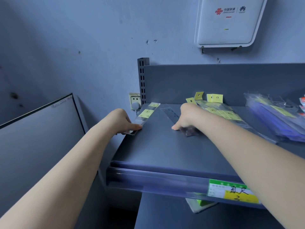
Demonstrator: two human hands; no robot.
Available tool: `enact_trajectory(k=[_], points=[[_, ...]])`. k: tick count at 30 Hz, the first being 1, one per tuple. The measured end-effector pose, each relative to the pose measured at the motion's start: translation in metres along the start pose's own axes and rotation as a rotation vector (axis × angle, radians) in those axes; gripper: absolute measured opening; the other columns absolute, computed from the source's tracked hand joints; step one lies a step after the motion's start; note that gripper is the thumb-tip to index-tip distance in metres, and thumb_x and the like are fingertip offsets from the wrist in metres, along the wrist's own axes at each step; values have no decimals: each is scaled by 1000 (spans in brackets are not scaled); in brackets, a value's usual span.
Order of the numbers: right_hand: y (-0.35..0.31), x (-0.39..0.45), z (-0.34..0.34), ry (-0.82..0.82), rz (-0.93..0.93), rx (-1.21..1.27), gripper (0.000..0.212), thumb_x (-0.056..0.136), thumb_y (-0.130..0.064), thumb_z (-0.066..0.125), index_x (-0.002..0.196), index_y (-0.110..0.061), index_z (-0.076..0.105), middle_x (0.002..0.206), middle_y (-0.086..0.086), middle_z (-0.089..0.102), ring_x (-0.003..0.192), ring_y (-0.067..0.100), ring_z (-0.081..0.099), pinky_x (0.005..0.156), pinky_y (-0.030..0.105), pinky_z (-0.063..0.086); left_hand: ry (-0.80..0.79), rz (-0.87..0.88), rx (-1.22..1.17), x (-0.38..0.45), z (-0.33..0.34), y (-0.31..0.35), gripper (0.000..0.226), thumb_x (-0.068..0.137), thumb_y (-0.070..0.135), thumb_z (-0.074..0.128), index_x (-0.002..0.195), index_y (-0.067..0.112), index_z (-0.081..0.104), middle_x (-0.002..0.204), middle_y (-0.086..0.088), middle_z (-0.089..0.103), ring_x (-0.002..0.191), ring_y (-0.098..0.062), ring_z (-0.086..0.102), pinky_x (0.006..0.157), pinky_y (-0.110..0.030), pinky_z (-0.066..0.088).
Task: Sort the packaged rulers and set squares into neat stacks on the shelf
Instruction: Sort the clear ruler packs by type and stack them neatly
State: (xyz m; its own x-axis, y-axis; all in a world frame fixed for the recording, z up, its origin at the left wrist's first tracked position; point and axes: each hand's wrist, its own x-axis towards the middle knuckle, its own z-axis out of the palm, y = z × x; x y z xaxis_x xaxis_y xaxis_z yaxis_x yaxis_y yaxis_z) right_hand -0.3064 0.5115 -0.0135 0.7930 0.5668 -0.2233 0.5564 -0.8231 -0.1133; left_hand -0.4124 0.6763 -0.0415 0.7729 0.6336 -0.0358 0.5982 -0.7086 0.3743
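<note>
Left hand [121, 120] pinches near end of yellow-labelled packaged ruler [147, 113] at left edge of grey shelf [165, 151]. Right hand [187, 116] presses curled fingers on clear ruler pack [171, 114] mid-shelf. Yellow-tagged ruler stack [221, 111] just beyond; blue packs [277, 119] far right.

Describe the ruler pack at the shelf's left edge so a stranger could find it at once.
Start at the dark grey shelf and follow it to its far left corner, beside the slotted upright post. A single long clear ruler pack lies there along the edge, its near end under the left hand. Unlike the heaped packs to the right, it lies alone, with one yellow label.
</note>
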Motion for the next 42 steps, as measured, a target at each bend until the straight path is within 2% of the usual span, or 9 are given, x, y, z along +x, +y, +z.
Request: enact_trajectory(k=[3, 8, 12, 17, 20, 23, 27, 37, 42], points=[[0, 9, -4, 2, 72, 61, 36, 83, -37, 67, 80, -8, 47, 75, 4, 51, 75, 24, 51, 61, 27, 38, 11, 12, -164, 0, -3, -10, 28, 78, 34, 72, 82, 7, 67, 58, -3, 58, 54, -22, 51, 54, -24, 44], [6, 14, -1, -4, 115, 295, 59, 78, -28, 74, 123, 0, 46, 96, 12, 52, 84, 26, 49, 76, 29, 38, 47, 55, -533, 3, -3, -18, 15, 85, 18, 56, 75, 8, 58, 69, -9, 60, 62, -23, 51, 61, -26, 45], [11, 18, 3, 38, 114, 381, 38, 77, -21, 74, 102, -4, 52, 76, 13, 49, 70, 28, 45, 58, 28, 33, -32, 15, -784, 3, -1, -17, 14, 88, 3, 45, 78, 5, 54, 74, -15, 57, 51, -19, 49, 47, -23, 39], [23, 20, 3, 178, 91, 600, 9, 83, -11, 61, 80, -6, 53, 61, 9, 51, 59, 25, 47, 61, 28, 40, -146, 27, -1057, -12, -10, -10, 18, 85, -6, 42, 90, 2, 58, 74, -13, 63, 51, -16, 59, 49, -25, 46], [38, 9, -7, 289, 82, 757, 16, 80, -7, 52, 66, -10, 45, 35, 0, 49, 51, 21, 43, 39, 15, 30, -256, 105, -1105, -25, -16, 1, 18, 84, -9, 52, 88, 8, 55, 71, -8, 63, 58, -14, 67, 49, -22, 52], [58, -10, -18, 375, 24, 900, 19, 76, 0, 47, 61, -9, 42, 40, 5, 47, 51, 23, 43, 45, 21, 26, -381, 168, -1198, -35, -17, 23, 22, 83, -13, 52, 89, 9, 52, 65, -5, 63, 63, -16, 69, 53, -24, 57], [92, -40, -22, 481, -72, 1202, 14, 82, 2, 49, 70, -3, 55, 60, 9, 46, 39, 13, 40, 50, 24, 30, -520, 232, -1254, -47, -10, 63, 30, 80, -18, 50, 97, 6, 54, 69, -6, 64, 62, -14, 69, 56, -25, 57], [194, -68, -20, 676, -10, 1446, 22, 84, 6, 49, 74, -11, 61, 41, -9, 56, 34, 4, 51, 39, 12, 39, -566, 302, -1051, -57, 31, 165, 46, 75, -10, 65, 118, 4, 56, 85, -8, 66, 63, -13, 66, 44, -20, 50], [226, -73, -21, 694, -50, 1465, 16, 87, 8, 51, 92, -5, 58, 66, 6, 57, 38, 3, 53, 41, 14, 43, -491, 312, -952, -61, 45, 197, 36, 72, -2, 72, 104, 4, 56, 57, 1, 64, 46, -9, 58, 38, -18, 44]])
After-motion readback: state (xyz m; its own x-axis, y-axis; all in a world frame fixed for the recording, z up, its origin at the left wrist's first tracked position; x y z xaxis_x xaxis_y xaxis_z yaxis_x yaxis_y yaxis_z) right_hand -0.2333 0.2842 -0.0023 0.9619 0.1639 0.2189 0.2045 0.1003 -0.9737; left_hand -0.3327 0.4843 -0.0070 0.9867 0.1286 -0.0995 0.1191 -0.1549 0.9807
